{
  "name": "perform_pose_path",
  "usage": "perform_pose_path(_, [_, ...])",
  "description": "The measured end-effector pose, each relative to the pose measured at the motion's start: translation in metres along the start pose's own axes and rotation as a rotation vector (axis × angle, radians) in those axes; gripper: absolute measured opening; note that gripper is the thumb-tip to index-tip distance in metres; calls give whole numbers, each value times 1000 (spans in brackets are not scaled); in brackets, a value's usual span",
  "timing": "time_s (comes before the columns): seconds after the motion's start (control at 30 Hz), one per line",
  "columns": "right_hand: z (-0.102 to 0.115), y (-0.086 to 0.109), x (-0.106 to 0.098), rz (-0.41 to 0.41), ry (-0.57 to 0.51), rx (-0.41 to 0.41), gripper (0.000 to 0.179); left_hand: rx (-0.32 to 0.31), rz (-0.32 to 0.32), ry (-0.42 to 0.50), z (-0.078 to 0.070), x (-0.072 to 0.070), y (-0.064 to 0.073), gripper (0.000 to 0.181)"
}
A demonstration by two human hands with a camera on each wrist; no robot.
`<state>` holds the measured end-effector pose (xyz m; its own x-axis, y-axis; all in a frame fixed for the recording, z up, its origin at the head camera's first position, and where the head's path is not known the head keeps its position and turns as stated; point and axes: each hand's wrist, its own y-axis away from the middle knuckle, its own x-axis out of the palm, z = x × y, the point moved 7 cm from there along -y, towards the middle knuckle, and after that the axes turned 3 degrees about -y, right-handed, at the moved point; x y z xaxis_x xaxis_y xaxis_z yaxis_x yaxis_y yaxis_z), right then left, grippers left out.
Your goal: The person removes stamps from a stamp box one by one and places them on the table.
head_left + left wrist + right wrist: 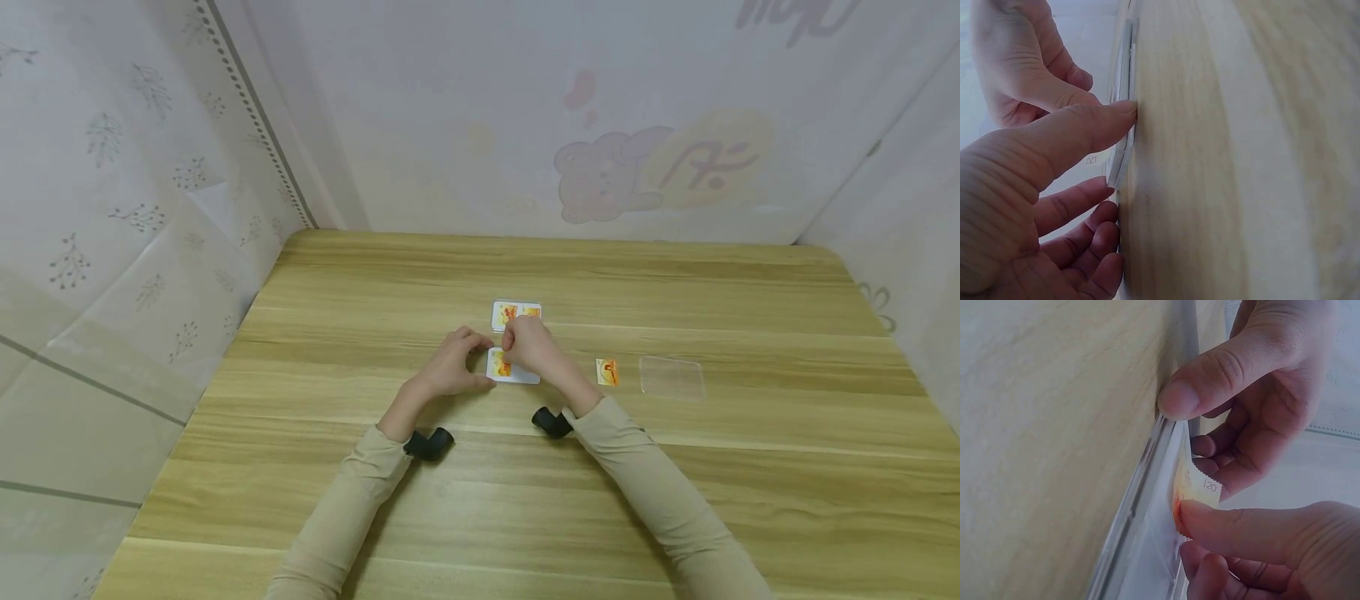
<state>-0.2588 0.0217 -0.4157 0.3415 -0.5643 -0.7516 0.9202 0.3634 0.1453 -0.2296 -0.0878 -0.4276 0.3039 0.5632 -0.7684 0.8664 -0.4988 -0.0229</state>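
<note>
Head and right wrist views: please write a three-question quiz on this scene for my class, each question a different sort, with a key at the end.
1. Short answer: in the right wrist view, what number is printed on the pinched stamp held by the right hand?
2. True or false: in the head view, the loose stamp lies to the left of the clear plastic sheet.
3. Multiple choice: which thing does the left hand touch? A) the loose stamp; B) the nearer white holder; C) the clear plastic sheet.

Key: 1. 120; 2. True; 3. B.
</note>
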Motion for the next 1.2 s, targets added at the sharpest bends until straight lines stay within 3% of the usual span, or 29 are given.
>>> perform_pose_path(0.47, [-3,1,0,-13,-37,-32,10,-3,0,-1,-1,0,1,54])
perform_pose_path(0.93, [-20,6,-8,47,-208,6,5,-19,16,4,0,0,1,53])
perform_pose_path(1.2, [-30,7,-12,93,-339,83,6,-14,5,-1,0,-1,0,53])
